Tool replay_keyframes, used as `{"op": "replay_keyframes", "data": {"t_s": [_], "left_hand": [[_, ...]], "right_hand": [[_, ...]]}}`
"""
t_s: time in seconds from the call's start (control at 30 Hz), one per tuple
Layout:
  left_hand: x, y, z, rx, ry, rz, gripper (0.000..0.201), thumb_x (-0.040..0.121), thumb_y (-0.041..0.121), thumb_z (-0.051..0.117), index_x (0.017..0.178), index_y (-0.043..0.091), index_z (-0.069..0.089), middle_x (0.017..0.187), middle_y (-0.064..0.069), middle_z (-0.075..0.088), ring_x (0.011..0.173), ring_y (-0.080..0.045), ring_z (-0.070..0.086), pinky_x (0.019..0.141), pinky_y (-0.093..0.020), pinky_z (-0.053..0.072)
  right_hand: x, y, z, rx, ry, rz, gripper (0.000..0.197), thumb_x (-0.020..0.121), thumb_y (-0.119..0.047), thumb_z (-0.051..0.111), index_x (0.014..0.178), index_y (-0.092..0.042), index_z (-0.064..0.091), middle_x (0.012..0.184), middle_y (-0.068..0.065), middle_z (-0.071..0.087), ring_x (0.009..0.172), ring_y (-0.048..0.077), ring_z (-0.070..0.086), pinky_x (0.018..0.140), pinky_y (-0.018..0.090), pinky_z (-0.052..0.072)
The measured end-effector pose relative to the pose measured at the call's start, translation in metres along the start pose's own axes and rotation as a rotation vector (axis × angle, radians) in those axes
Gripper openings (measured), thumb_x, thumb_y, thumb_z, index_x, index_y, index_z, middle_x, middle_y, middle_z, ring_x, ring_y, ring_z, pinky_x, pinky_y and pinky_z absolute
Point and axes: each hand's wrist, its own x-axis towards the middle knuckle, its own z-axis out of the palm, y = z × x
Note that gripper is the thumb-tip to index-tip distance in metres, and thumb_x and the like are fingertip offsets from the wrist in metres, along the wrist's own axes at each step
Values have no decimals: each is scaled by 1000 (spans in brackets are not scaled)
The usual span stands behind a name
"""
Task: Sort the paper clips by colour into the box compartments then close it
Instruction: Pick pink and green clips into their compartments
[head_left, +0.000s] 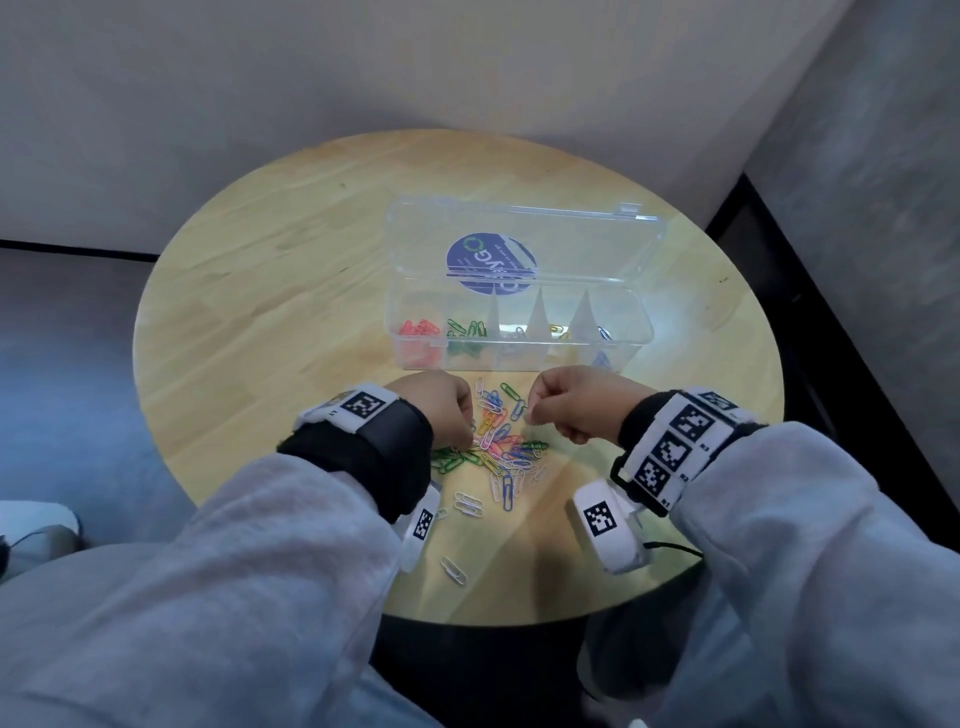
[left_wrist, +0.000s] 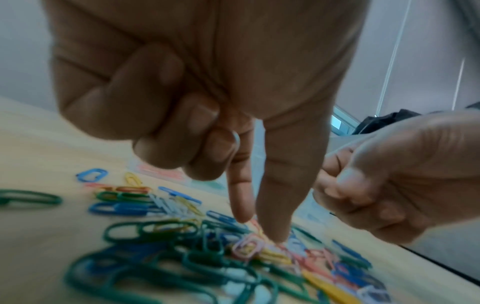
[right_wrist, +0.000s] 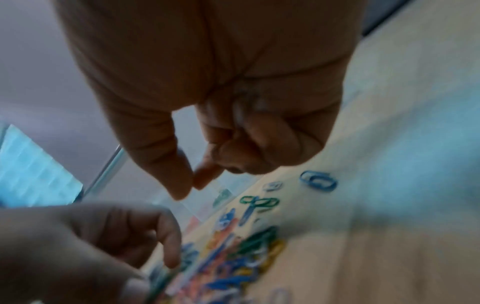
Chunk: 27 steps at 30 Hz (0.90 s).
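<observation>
A mixed pile of coloured paper clips (head_left: 498, 447) (left_wrist: 207, 246) (right_wrist: 233, 257) lies on the round wooden table, just in front of the clear compartment box (head_left: 519, 361). The box's lid (head_left: 519, 228) stands open behind it. Red clips (head_left: 418, 328), green clips (head_left: 465, 330), yellow clips (head_left: 557, 329) and blue clips (head_left: 602, 332) sit in separate compartments. My left hand (head_left: 465, 441) (left_wrist: 259, 230) points thumb and forefinger straight down onto the pile, other fingers curled. My right hand (head_left: 530, 415) (right_wrist: 192, 187) hovers above the pile's right side, thumb and forefinger tips pinched together, seemingly on a thin pale clip.
Loose white clips (head_left: 467, 504) lie nearer me, and one more (head_left: 453, 570) sits close to the table's front edge (head_left: 493, 621). Walls close in behind and to the right of the table. Bare tabletop (head_left: 270, 322) spreads left of the box.
</observation>
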Motion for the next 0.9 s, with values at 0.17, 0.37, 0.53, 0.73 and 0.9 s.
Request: {"op": "replay_keyframes", "data": {"t_s": [0.17,0.37,0.53,0.73,0.9], "left_hand": [[4,1,5,71,-16,0,22,78,17,66,68,25,48,90,6,57,82,-15,51,59,-22,36],[6,1,7,88,17,-9,9,80,20,66,80,24,57,88,5,58,83,-15,52,69,-23,36],[5,-3,0,-2,6,-5,8,82,27,66,79,23,60,80,5,58,80,-15,53,69,-22,37],[-1,-5,-19,-463,-99,-59,21,83,15,63,65,16,51,60,-1,46,49,-13,37,46,-19,29],[-8,-3,-34,-944,-119,-104,25,89,1,38,66,8,44,62,-6,49,37,-6,42,33,-13,29]], "right_hand": [[1,-5,7,-535,71,-55,10,81,-25,68,86,-23,61,67,-12,43,59,3,40,52,21,32],[9,-12,19,-581,40,-108,12,80,-23,69,85,-25,58,68,-12,45,62,7,45,52,21,37],[9,-12,23,-620,17,-129,10,81,-18,66,81,-21,57,68,-11,47,60,7,45,51,19,35],[9,-10,22,-668,-48,-119,9,86,-20,58,79,-16,55,81,0,57,77,17,50,66,25,42],[4,-6,5,-358,-23,-64,16,85,-17,60,70,-18,54,64,-5,52,61,11,47,55,21,38]]}}
